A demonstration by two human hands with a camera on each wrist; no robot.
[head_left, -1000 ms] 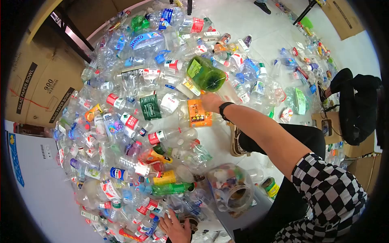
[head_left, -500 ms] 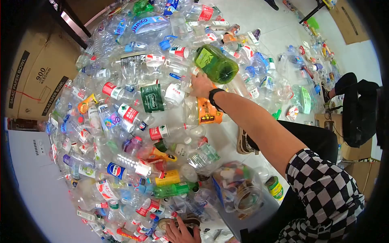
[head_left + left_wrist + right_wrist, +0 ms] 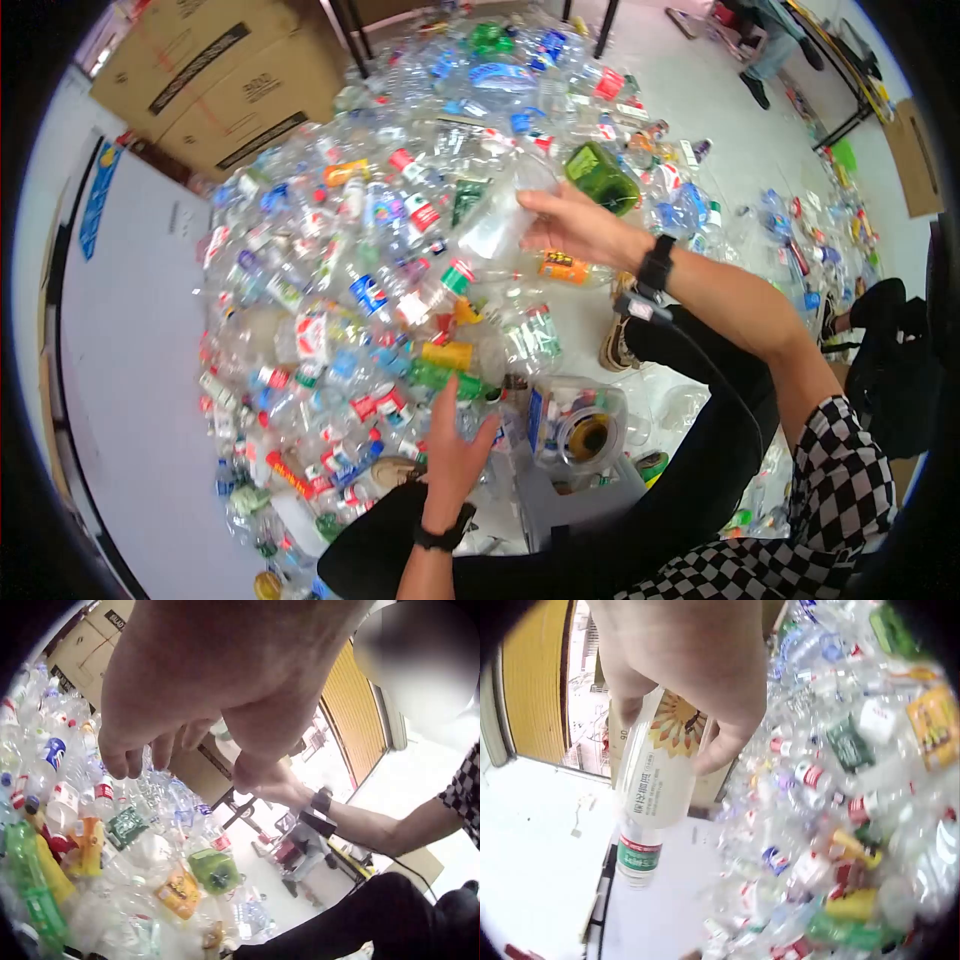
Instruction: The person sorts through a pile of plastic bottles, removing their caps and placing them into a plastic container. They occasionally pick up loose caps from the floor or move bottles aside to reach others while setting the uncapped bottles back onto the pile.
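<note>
Bottle (image 3: 654, 780) juts from right hand (image 3: 575, 222) into free air.

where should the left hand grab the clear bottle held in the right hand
Probably the narrower end of the clear bottle, by the green-and-red band, coming from the person's left: the right hand grips the wider end, while the slimmer end sticks out free, angled toward the side where the left hand is.

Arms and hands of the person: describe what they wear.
Left hand and right hand are gloveless; a black strap circles each wrist. A dark cable runs from a small device by the right one. The right sleeve is checkered black and white.
</note>
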